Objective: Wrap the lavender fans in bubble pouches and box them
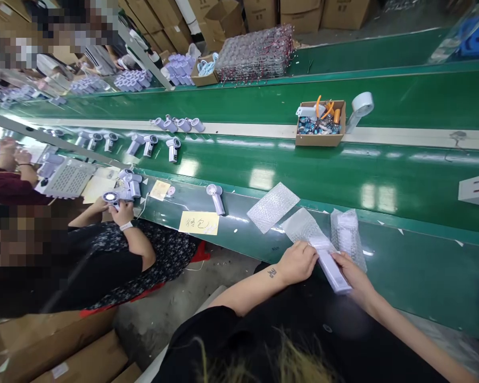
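Note:
My left hand (297, 261) is closed at the upper end of a lavender handheld fan (335, 274), where a bubble wrap bag (301, 224) meets it. My right hand (355, 276) has its thumb and fingers on the fan's right side. The handle tilts down toward my body; the fan's head is partly covered by the wrap and my fingers. Just right of it lies a filled bubble wrap bag (348, 236) with a pale item inside. A flat bubble wrap sheet (273, 206) lies beyond my left hand.
One fan (215, 199) lies near a handwritten yellow card (198, 223). At left, a co-worker (123, 223) handles another fan. Several fans stand along the green conveyor (239, 165). A cardboard box (320, 139) of tools and parts sits beyond it, beside another fan (360, 109).

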`<state>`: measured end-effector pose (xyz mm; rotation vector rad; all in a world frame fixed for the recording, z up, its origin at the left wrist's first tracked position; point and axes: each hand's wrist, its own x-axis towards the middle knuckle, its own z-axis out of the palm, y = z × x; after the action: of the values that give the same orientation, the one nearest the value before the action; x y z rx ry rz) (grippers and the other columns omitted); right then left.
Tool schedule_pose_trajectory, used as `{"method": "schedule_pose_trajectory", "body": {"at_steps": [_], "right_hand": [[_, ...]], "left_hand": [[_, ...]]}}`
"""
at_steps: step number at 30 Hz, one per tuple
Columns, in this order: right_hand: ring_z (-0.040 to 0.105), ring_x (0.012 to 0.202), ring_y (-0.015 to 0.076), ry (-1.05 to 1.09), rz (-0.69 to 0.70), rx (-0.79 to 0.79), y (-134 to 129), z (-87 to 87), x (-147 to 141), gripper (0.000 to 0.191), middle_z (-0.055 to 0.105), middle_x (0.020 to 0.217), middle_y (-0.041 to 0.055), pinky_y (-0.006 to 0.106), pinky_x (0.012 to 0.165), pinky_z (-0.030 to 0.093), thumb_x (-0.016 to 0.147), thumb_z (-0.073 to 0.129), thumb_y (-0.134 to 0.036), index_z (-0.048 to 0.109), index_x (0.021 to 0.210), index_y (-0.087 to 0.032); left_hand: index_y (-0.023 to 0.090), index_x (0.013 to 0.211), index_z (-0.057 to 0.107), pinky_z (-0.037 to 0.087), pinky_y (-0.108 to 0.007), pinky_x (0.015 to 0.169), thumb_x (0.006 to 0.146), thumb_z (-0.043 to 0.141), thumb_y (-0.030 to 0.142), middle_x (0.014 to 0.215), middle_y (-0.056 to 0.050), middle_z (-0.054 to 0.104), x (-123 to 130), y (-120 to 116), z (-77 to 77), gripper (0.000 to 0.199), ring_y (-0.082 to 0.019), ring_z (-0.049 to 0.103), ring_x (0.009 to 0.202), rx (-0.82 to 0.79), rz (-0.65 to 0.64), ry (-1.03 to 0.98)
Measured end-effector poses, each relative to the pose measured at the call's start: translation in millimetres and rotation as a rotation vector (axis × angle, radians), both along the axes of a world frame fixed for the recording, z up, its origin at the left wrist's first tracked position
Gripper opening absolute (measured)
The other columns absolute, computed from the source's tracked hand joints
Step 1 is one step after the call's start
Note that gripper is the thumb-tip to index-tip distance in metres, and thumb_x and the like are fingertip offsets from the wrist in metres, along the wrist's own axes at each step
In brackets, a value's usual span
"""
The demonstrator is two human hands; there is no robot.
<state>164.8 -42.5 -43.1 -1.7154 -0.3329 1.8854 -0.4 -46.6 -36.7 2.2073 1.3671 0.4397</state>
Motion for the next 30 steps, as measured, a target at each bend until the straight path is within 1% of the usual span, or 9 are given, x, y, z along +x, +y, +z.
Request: {"method": "schedule_pose_trajectory", "body": {"at_steps": [4,7,9,13,18,20,25,28,30], "right_hand": [[0.054,0.058,0.0165,-0.254,0.38,0.204,-4.1,24.7,15.5,0.025,0.058,0.06,-0.0017,0.026,0.052,0.044,0.069,0.062,-0.047,0.057,0.072,-0.023],[0.057,0.091,0.0234,-0.33,0.709,0.399,-4.9,63.5,40.6,0.029,0.065,0.09,0.0042,0.03,0.082,0.046,0.068,0.064,-0.051,0.064,0.072,-0.022],[0.053,0.108,0.0272,-0.226,0.795,0.35,-3.6,88.2,56.7,0.028,0.063,0.109,0.0064,0.031,0.094,0.041,0.066,0.067,-0.05,0.067,0.074,-0.022],[0.058,0.105,0.0323,0.188,0.483,-0.058,1.7,103.6,62.8,0.043,0.062,0.116,0.0092,0.042,0.086,0.049,0.064,0.066,-0.053,0.065,0.097,-0.025],[0.066,0.084,0.0262,0.346,0.219,-0.202,1.2,72.1,11.0,0.049,0.067,0.098,0.007,0.035,0.07,0.055,0.064,0.071,-0.042,0.055,0.108,-0.027],[0.066,0.078,0.0226,0.278,0.215,-0.125,2.3,53.3,-8.9,0.059,0.066,0.092,0.0039,0.031,0.066,0.055,0.06,0.076,-0.031,0.05,0.113,-0.028],[0.061,0.073,0.0184,-0.247,0.113,0.277,25.0,-9.1,-21.2,0.068,0.059,0.089,-0.001,0.027,0.061,0.052,0.057,0.074,-0.034,0.04,0.116,-0.029],[0.059,0.088,0.0251,-0.506,0.227,0.442,35.2,-35.6,-16.9,0.06,0.057,0.093,0.0042,0.038,0.076,0.051,0.061,0.068,-0.038,0.044,0.113,-0.023],[0.052,0.108,0.0327,-0.697,0.324,0.576,32.7,-37.3,-21.1,0.047,0.057,0.102,0.0111,0.048,0.092,0.041,0.063,0.065,-0.038,0.05,0.104,-0.019]], "left_hand": [[0.014,0.083,0.056,0.049,-0.03,0.072,0.088,0.043,0.026,0.075,-0.005,0.059,-6.1,-4.3,17.3,0.017,-0.016,0.058,0.073,-0.366,0.134,-0.246],[0.014,0.082,0.056,0.044,-0.021,0.05,0.086,0.045,0.025,0.061,0.002,0.053,-14.0,-7.1,49.1,0.016,-0.009,0.052,0.051,-0.828,0.324,-0.491],[0.013,0.083,0.058,0.041,-0.019,0.047,0.084,0.048,0.026,0.06,0.003,0.053,-17.5,-8.6,74.5,0.016,-0.007,0.05,0.047,-0.977,0.284,-0.595],[0.016,0.085,0.062,0.048,-0.022,0.07,0.085,0.05,0.025,0.078,-0.002,0.063,-7.3,-6.5,107.2,0.015,-0.011,0.06,0.071,-0.684,-0.051,-0.582],[0.019,0.083,0.063,0.041,-0.024,0.093,0.081,0.054,0.017,0.093,-0.004,0.066,-6.2,5.8,82.9,0.01,-0.015,0.059,0.097,-0.315,-0.484,-0.42],[0.022,0.086,0.063,0.042,-0.025,0.093,0.083,0.053,0.021,0.095,-0.003,0.066,-43.3,16.6,63.1,0.01,-0.015,0.058,0.096,-0.283,-0.264,-0.414],[0.014,0.09,0.055,0.038,-0.037,0.093,0.079,0.06,0.037,0.101,-0.013,0.059,-203.9,60.8,23.5,0.026,-0.026,0.05,0.11,-0.305,1.296,-0.14],[0.01,0.088,0.054,0.038,-0.042,0.09,0.07,0.068,0.03,0.098,-0.018,0.058,-264.0,76.9,7.8,0.03,-0.034,0.049,0.11,-0.387,1.41,-0.13],[0.01,0.084,0.055,0.042,-0.038,0.08,0.073,0.063,0.027,0.088,-0.016,0.061,-268.7,75.4,0.0,0.022,-0.031,0.057,0.098,-0.437,1.373,-0.196]]}}
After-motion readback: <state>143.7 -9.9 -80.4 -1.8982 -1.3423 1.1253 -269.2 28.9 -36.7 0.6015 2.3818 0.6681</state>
